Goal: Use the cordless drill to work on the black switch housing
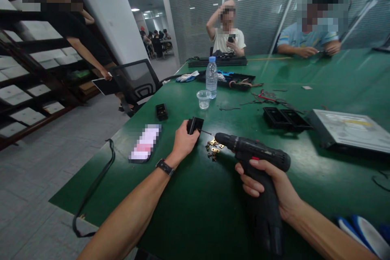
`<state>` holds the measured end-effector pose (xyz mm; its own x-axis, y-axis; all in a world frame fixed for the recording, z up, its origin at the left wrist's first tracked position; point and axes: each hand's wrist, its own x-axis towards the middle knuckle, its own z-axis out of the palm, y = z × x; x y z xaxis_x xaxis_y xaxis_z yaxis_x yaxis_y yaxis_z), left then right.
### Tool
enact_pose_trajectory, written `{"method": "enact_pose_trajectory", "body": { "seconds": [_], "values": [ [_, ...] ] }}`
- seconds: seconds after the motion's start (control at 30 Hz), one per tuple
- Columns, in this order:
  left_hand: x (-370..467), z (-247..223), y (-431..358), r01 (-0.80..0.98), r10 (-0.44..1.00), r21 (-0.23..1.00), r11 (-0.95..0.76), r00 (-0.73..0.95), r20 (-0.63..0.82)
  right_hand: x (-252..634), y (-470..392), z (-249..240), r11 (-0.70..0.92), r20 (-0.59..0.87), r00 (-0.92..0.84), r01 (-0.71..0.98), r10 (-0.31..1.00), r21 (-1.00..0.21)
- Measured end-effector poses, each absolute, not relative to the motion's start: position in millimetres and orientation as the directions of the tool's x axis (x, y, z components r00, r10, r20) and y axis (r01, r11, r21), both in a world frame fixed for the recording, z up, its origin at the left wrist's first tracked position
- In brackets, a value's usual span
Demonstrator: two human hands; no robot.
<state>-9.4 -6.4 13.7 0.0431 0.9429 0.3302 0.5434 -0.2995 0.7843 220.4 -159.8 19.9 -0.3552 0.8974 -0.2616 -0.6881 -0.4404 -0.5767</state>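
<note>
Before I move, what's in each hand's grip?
Left hand: closed, holding a small black piece.
Right hand: closed around the handle of a power drill.

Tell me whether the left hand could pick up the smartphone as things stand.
Probably not yet: the left hand holds a black part at the bit of the power drill. The smartphone lies close by with nothing visible between, so the way looks open.

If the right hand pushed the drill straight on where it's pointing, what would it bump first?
Probably the black piece in the left hand: the thin bit on the drill points at it. They look very close, but depth is hard to judge.
</note>
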Motion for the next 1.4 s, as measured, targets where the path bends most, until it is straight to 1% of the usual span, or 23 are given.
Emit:
{"method": "enact_pose_trajectory", "body": {
  "seconds": [0.4,0.7,1.13,1.4],
  "values": [
    [-10.2,13.9,-6.6,0.564,0.939,0.765,-0.311,0.057,0.339,223.4,-159.3,13.7,-0.437,-0.242,-0.368,-0.68,0.898,-0.589],
    [-8.7,12.6,-6.0,0.557,0.937,0.77,-0.311,0.044,0.347,222.9,-159.9,18.1,-0.43,-0.246,-0.357,-0.672,0.901,-0.602],
    [-7.7,16.1,-7.9,0.537,0.936,0.78,-0.321,0.055,0.347,223.3,-161.5,22.8,-0.455,-0.283,-0.358,-0.659,0.89,-0.599],
    [-8.3,15.7,-7.4,0.59,0.939,0.749,-0.3,0.047,0.34,224.4,-159.6,16.3,-0.451,-0.264,-0.369,-0.662,0.891,-0.598]
  ]
}}
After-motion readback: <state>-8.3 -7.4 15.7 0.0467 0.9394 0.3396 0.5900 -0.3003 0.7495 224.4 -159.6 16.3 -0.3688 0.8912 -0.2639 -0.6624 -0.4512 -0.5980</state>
